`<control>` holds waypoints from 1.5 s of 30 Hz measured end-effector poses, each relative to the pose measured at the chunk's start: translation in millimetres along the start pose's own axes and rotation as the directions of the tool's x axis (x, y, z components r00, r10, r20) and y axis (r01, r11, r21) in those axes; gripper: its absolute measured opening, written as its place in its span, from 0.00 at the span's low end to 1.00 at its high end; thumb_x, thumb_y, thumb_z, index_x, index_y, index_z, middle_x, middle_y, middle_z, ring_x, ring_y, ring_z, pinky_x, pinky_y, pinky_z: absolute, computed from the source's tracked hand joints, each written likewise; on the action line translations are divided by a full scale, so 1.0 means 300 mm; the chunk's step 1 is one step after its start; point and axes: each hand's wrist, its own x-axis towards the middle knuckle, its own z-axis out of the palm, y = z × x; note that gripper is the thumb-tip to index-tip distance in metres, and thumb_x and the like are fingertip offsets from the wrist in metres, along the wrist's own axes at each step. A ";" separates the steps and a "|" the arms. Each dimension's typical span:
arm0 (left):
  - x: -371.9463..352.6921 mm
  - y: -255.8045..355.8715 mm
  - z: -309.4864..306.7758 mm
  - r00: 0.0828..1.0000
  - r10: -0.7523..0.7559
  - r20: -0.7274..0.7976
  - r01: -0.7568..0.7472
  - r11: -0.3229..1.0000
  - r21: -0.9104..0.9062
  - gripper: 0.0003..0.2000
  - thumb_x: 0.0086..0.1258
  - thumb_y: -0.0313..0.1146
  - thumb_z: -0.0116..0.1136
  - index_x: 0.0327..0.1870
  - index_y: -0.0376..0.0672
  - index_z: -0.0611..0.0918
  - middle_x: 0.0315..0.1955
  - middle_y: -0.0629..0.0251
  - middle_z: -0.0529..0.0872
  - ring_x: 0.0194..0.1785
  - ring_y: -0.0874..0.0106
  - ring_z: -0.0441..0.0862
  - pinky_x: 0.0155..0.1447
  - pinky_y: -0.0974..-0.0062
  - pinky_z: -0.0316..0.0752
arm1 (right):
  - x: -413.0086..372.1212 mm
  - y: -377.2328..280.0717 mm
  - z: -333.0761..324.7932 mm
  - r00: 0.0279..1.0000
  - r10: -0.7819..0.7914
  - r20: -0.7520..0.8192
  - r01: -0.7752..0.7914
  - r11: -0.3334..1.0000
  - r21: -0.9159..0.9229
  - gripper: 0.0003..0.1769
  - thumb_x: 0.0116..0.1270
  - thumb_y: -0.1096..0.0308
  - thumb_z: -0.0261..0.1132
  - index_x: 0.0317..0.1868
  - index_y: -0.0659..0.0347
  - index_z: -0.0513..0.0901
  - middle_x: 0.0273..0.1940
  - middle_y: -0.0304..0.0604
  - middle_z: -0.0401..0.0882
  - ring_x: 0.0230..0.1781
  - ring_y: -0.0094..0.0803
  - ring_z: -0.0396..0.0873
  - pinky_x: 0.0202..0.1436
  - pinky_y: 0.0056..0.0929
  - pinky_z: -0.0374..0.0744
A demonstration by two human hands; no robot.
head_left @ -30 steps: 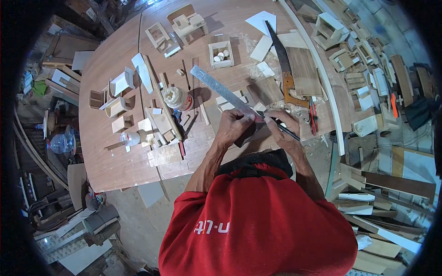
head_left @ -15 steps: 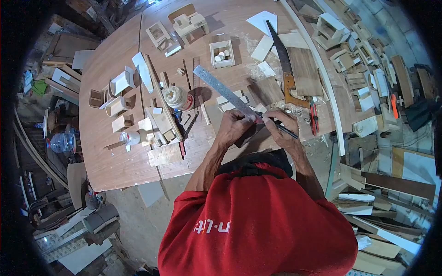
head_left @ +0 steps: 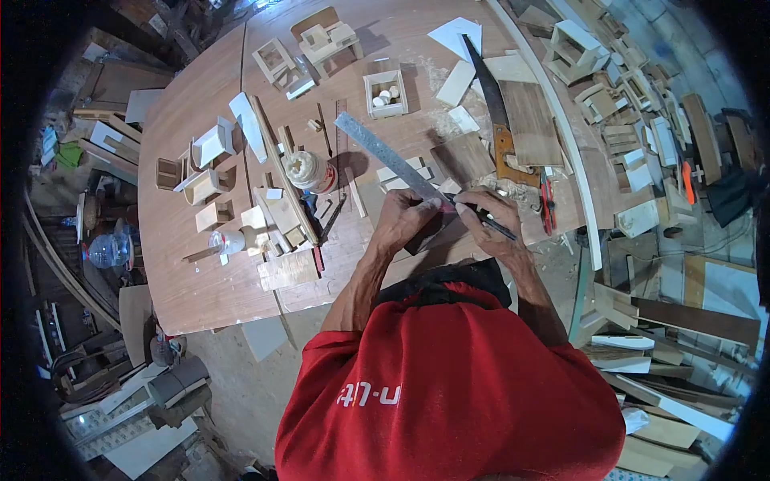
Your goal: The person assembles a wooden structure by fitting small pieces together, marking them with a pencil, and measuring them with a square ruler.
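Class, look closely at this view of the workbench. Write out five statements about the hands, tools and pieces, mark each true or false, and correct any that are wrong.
1. The left hand holds the metal ruler. True.
2. The right hand grips the handsaw. False: it holds a dark pen, and the handsaw lies on the table.
3. Round, pale pieces lie inside the small open box. True.
4. In the picture, the jar stands to the right of the handsaw. False: it stands to the left of it.
5. The person's top is red. True.
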 end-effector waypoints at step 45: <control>0.050 -0.097 0.058 0.993 -0.104 -0.060 0.085 0.963 -0.256 0.09 0.64 0.31 0.59 0.35 0.32 0.86 0.27 0.65 0.85 0.28 0.77 0.77 0.33 0.76 0.73 | -0.099 0.151 0.155 0.794 0.605 0.060 -0.589 0.740 0.326 0.17 0.69 0.58 0.64 0.44 0.66 0.83 0.30 0.35 0.77 0.28 0.20 0.74 0.30 0.22 0.76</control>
